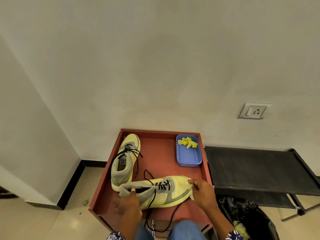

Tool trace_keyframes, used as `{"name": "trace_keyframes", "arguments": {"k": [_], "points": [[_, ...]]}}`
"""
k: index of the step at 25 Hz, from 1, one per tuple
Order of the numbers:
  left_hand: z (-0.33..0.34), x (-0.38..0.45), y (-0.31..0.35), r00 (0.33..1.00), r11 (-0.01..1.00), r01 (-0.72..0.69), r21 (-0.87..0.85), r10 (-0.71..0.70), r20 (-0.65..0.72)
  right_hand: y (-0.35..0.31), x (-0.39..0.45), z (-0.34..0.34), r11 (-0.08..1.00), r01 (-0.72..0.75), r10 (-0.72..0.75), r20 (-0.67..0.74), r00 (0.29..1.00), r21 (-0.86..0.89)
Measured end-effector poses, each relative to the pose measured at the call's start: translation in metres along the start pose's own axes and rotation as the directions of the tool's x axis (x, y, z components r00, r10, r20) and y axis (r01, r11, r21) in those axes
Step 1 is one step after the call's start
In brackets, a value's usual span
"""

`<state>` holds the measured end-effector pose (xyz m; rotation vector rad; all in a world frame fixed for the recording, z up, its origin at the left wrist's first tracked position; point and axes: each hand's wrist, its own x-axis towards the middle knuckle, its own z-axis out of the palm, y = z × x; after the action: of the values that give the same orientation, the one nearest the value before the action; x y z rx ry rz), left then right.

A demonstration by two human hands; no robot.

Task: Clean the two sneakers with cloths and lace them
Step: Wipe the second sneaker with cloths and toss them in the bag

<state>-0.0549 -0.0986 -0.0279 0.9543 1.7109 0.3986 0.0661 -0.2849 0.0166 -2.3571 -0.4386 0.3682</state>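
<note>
Now two yellow sneakers point(152, 191) sit on one red table point(159, 156); left hand point(128, 205) grips the near heel, right hand point(202, 191) pinches one cloth point(191, 196).

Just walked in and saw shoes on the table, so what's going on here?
A person is cleaning sneakers on a red table. The left hand holds the near sneaker at its heel; the right hand presses a cloth to its toe. The far sneaker lies aside, laces loose. A blue tray holds a yellow cloth.

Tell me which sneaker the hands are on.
The near sneaker, lying crosswise with its toe pointing right. The left hand grips its heel; the right hand is at its toe. The far sneaker is untouched.
</note>
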Motion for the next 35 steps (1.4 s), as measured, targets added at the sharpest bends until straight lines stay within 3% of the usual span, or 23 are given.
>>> {"name": "trace_keyframes", "arguments": {"k": [7,13,19,22,25,28,35], "points": [[0.017,0.038,-0.012,0.996,0.998,-0.051,-0.048,0.047,-0.081,0.007,0.001,-0.009,0.998,-0.039,0.04,-0.012,0.999,0.046],[0.006,-0.011,0.02,0.981,0.98,-0.195,-0.047,0.195,0.004,0.01,-0.003,-0.02,0.99,-0.068,0.074,-0.048,0.996,0.12],[0.018,-0.024,0.064,0.919,0.931,-0.366,0.001,0.361,0.16,0.015,-0.004,-0.026,0.985,-0.089,0.102,-0.079,0.992,0.147],[0.031,-0.021,0.091,0.844,0.835,-0.523,0.171,0.478,0.245,0.017,-0.003,-0.026,0.981,-0.11,0.125,-0.086,0.988,0.157],[0.045,-0.008,0.119,0.727,0.633,-0.687,0.357,0.586,0.358,0.021,-0.005,-0.022,0.957,-0.167,0.189,-0.073,0.979,0.238],[0.055,0.005,0.142,0.649,0.451,-0.758,0.471,0.6,0.469,0.026,-0.005,-0.014,0.921,-0.237,0.26,-0.034,0.965,0.31],[0.073,0.027,0.145,0.644,0.341,-0.753,0.563,0.559,0.523,0.027,-0.001,0.011,0.905,-0.305,0.332,-0.044,0.942,0.297]]}}
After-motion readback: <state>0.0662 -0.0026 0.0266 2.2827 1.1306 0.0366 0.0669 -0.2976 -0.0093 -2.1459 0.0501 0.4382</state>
